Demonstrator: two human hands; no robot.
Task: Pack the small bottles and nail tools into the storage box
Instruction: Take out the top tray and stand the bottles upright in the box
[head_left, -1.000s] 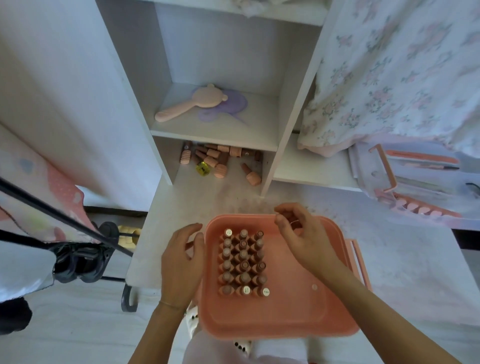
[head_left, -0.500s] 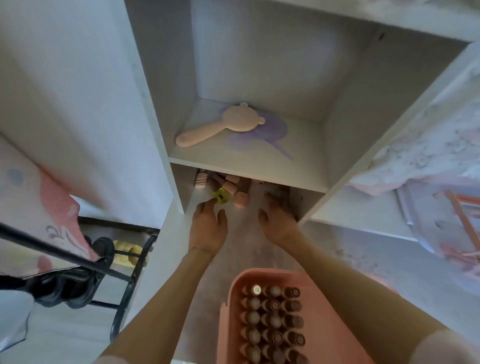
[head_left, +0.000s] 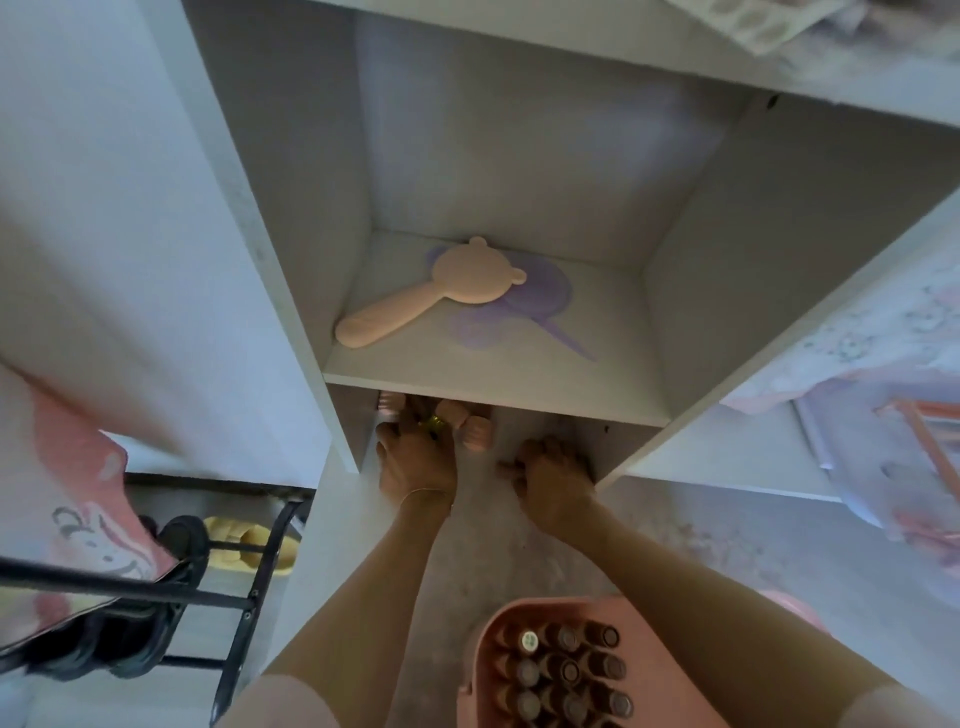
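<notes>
Pink bottles (head_left: 475, 431) under the shelf (head_left: 493, 387) are now being reached: left hand (head_left: 415, 460) gathering, right hand (head_left: 553, 475) clenched (contents hidden); box (head_left: 485, 644) awaiting them.

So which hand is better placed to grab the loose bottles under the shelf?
Left. The left hand already reaches among the loose bottles under the shelf; the right hand sits off to their right, fingers curled.
</notes>
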